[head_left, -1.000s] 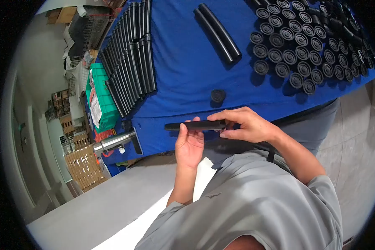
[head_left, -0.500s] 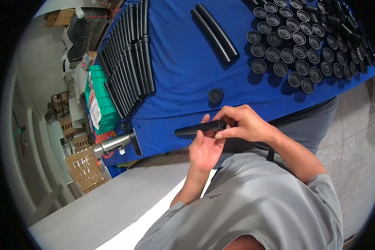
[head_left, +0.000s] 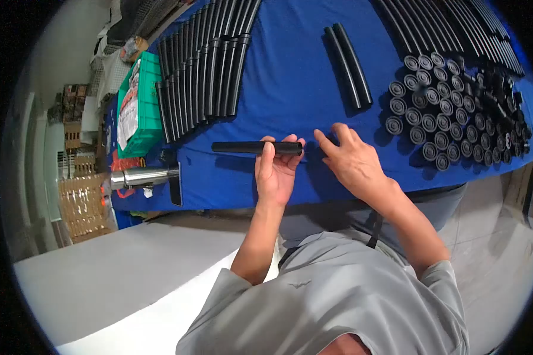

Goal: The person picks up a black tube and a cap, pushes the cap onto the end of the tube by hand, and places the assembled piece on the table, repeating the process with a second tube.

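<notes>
Fingers (head_left: 268,157) hold tube (head_left: 237,147); crate (head_left: 150,109) apparently holds packets (head_left: 129,118)

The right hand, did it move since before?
Yes: the right hand moved off the held tube and nearer the two black tubes lying on the blue cloth.

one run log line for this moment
left hand: holds black tube | right hand: apart from tube, over blue cloth | round black pieces: grouped at right
</notes>
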Demonstrator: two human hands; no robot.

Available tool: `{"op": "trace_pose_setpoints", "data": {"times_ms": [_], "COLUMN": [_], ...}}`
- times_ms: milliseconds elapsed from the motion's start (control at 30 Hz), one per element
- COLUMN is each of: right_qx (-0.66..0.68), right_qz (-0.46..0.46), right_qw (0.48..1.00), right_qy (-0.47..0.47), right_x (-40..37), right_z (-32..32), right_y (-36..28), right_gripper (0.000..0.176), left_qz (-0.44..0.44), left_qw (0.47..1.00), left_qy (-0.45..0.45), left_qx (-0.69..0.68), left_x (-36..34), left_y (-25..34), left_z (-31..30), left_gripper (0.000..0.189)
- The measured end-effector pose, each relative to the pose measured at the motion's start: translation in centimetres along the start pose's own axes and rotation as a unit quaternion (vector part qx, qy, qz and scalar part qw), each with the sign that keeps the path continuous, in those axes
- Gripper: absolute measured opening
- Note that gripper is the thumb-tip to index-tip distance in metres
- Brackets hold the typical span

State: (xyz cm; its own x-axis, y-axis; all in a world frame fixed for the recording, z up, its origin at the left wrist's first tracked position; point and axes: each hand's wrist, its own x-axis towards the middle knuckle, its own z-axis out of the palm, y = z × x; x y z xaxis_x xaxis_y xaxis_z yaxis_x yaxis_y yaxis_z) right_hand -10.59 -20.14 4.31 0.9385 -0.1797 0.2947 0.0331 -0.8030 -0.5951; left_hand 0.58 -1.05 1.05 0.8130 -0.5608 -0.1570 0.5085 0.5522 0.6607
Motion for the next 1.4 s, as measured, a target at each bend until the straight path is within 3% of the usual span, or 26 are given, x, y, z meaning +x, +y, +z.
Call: {"op": "trace_pose_setpoints", "data": {"times_ms": [67, 167, 267, 367, 500, 700, 1000, 1200, 1400], "right_qx": [-0.012, 0.140, 0.447, 0.540, 0.537, 0.428, 0.408, 0.347, 0.348], "right_qz": [0.003, 0.040, 0.205, 0.183, 0.179, 0.142, 0.130, 0.060, 0.081], "right_qw": [0.997, 0.989, 0.869, 0.819, 0.822, 0.891, 0.902, 0.936, 0.934], "right_qy": [-0.072, -0.023, -0.063, -0.063, -0.068, -0.057, -0.047, -0.013, -0.020], "right_x": [0.5, 2.0, 3.4, 3.7, 3.7, 2.8, 2.9, 2.9, 2.8], "right_z": [0.7, -0.1, 0.6, 2.3, 2.1, 2.1, 2.4, 2.6, 2.4], "right_y": [1.1, 1.5, 2.1, 2.6, 2.5, 2.8, 2.5, 2.6, 2.2], "right_gripper": [0.048, 0.042, 0.039, 0.036, 0.037, 0.034, 0.034, 0.035, 0.034], "left_qz": [0.018, 0.043, 0.058, 0.070, 0.051, 0.063, 0.053, 0.049, 0.044], "left_qw": [1.000, 0.999, 0.998, 0.997, 0.998, 0.996, 0.997, 0.996, 0.995], "left_qy": [-0.011, -0.005, -0.001, -0.013, 0.001, 0.010, 0.039, 0.045, 0.040], "left_qx": [0.000, 0.014, 0.028, 0.019, 0.022, 0.058, 0.045, 0.058, 0.086], "left_x": [0.6, 1.7, 3.3, 3.7, 3.3, 3.1, 2.7, 2.6, 2.8], "left_y": [-0.2, -0.6, -0.7, -1.6, -1.5, -1.9, -1.8, -1.8, -2.0], "left_z": [0.6, 1.2, 1.3, 1.4, 1.7, 1.7, 2.0, 2.1, 1.7], "left_gripper": [0.022, 0.033, 0.039, 0.038, 0.038, 0.034, 0.034, 0.033, 0.038]}}
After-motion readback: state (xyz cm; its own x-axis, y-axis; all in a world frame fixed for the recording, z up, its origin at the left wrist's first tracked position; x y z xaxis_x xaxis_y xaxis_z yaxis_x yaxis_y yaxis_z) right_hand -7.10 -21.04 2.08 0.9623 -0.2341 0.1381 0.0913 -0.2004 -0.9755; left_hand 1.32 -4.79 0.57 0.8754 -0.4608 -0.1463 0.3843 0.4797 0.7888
